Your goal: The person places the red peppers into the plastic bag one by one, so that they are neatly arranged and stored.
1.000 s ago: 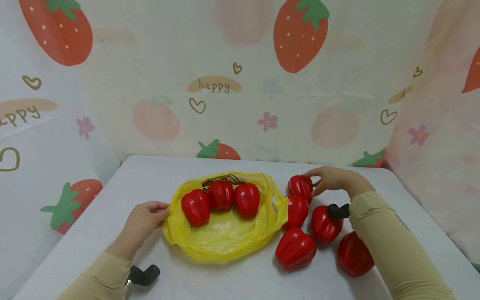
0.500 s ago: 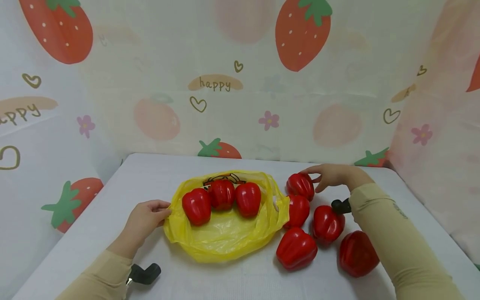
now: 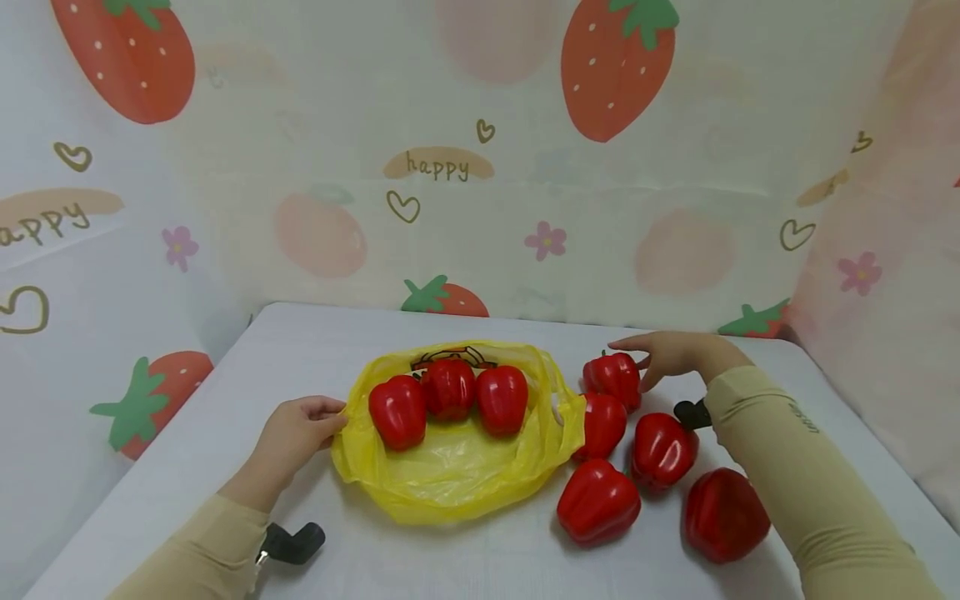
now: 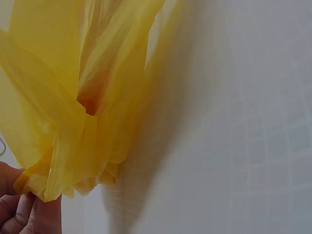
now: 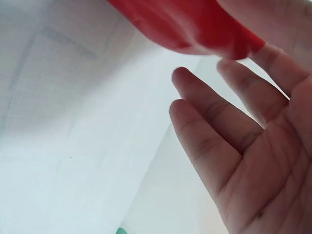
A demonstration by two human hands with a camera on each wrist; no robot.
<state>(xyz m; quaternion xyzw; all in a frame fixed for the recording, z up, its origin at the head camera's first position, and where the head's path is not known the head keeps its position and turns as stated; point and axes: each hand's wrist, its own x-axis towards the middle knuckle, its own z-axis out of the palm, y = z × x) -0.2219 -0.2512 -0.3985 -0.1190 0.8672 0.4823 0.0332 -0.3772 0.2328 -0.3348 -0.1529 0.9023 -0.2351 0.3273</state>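
Red pepper [image 3: 615, 382], the farthest of those outside the bag, sits on the desk [image 3: 450, 568] at the right hand [image 3: 675, 357], whose fingers are spread and touch it without wrapping round it. The left hand [image 3: 296, 429] pinches the rim of the yellow bag [image 3: 450, 508] between thumb and fingers.

With so light a touch, the smooth, rounded pepper could roll off or slip when lifted, and bump the partly hidden pepper [image 3: 607, 429] just in front, beside the bag's right edge. That loose edge could fold or snag if something were drawn across it, since the plastic is thin. A hard tug from the left might drag the bag and disturb what lies inside. The right sleeve [image 3: 810, 492], low over this side, could brush the near right pepper [image 3: 725, 517].

Counting outward: two hands, one bag, eight peppers. Three are inside, toward its far side: left pepper [image 3: 397, 414], middle pepper [image 3: 450, 390] and right pepper [image 3: 502, 400]. Five are outside, right of it: those three above, plus the front pepper [image 3: 598, 504] and the centre pepper [image 3: 664, 452].
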